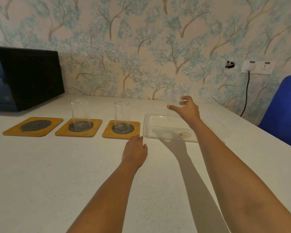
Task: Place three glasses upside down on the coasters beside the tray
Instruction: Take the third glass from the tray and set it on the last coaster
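Observation:
Three wooden coasters with dark mesh centres lie in a row left of a clear plastic tray (160, 133). The left coaster (33, 126) is bare. A clear glass (80, 114) stands on the middle coaster (96, 122), and another glass (122, 115) stands on the right coaster (137, 125). A third glass (174, 101) stands in the tray. My right hand (187, 109) hovers over the tray right beside this glass, fingers spread, not closed on it. My left hand (135, 152) rests flat on the table by the right coaster's near corner.
A black microwave (23, 78) stands at the back left against the wallpapered wall. A blue chair (284, 111) is at the right edge of the white table (57, 174). A wall socket (258, 67) with a hanging cable sits above the table's far right.

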The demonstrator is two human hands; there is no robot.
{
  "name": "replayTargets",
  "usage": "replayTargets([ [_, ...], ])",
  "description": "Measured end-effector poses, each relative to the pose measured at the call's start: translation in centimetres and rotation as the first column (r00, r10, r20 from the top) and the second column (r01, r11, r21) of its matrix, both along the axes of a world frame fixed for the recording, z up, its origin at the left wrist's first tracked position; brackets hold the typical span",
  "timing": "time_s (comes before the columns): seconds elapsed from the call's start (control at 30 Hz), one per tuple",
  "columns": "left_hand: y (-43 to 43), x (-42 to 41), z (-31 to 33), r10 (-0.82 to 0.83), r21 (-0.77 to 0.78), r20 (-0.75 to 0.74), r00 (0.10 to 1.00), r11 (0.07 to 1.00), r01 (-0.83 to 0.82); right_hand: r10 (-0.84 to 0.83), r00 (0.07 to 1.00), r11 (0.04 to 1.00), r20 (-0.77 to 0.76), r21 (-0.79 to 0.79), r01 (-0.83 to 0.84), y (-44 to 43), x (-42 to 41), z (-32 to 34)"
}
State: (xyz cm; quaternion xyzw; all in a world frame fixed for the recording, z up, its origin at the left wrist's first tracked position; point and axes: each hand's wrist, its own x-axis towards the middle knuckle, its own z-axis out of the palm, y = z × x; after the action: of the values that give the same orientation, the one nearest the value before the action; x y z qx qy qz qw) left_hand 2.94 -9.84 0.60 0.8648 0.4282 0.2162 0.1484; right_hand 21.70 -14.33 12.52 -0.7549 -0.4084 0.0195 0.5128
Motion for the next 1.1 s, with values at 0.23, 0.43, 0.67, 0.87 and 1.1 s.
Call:
replayTargets([
  [0.23,1.4,-5.9,-0.4,-0.036,0.031,-0.116,0.993,0.999,0.04,0.026,0.997,0.993,-0.075,0.117,-0.018,0.5,-6.8,0.4],
  [0.43,3.9,-13.8,-0.6,-0.026,0.033,-0.217,0.976,0.999,0.034,0.057,0.993,0.982,-0.107,0.185,-0.037,2.6,-13.9,0.1],
  [0.67,6.7,-22.0,-0.7,0.015,0.04,-0.223,0.975,0.999,-0.006,0.129,0.984,0.973,-0.125,0.206,-0.101,6.4,-21.9,-0.6],
  [0.87,9.6,-27.1,-0.8,0.047,0.038,-0.246,0.968,0.999,-0.039,0.176,0.978,0.965,-0.113,0.218,-0.149,9.9,-27.7,-0.5],
  [1.1,13.8,-32.4,-0.9,0.151,0.07,-0.272,0.95,0.988,-0.137,0.231,0.967,0.959,-0.105,0.191,-0.208,14.0,-32.8,-0.8],
])
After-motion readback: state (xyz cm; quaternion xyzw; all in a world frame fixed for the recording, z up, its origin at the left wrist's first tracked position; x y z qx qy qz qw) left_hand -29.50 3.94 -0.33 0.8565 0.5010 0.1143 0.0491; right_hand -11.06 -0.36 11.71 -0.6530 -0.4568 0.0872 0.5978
